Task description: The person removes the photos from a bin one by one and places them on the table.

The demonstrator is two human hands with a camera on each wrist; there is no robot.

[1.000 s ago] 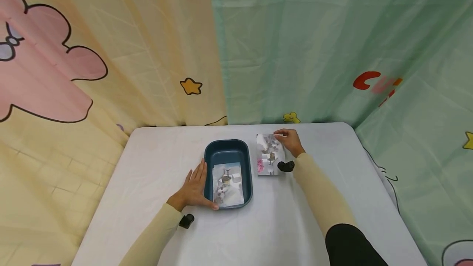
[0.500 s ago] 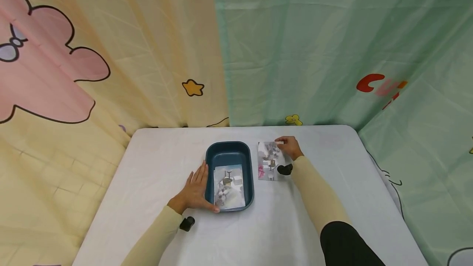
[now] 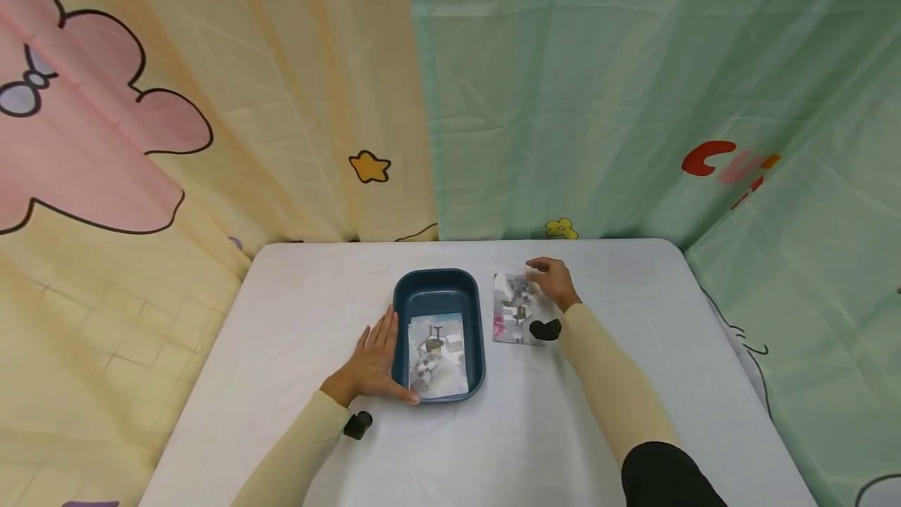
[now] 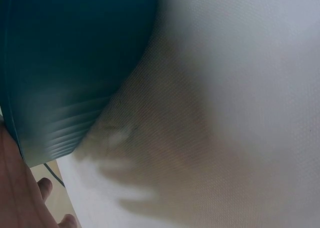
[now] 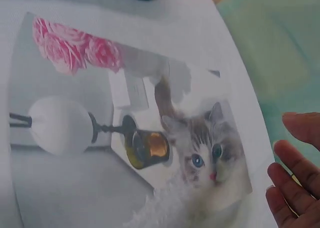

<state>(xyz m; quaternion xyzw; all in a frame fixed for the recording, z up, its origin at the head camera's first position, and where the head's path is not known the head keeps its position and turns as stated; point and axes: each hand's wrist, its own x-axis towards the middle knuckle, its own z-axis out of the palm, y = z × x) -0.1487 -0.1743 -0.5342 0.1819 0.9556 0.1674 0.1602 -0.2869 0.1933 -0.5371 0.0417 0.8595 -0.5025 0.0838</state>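
Fingers (image 5: 294,160) of right hand (image 3: 554,281) parted, holding nothing, just off far edge of loose picture (image 3: 512,308), lying on table (image 3: 598,382) right of tray (image 3: 436,297). Left hand (image 3: 369,366) lies straight-fingered along tray's left side. Second picture (image 3: 439,362) inside tray, toward near end. Step likely placing or lifting loose picture; cannot tell which. If lifting, calls for edge pinch next.

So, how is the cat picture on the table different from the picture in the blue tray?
The cat picture lies on the white tablecloth; the tray picture lies inside the blue tray. The cat picture has pink roses at one corner; the tray picture shows no pink. Both are rectangular, printed, and mostly pale grey and white.
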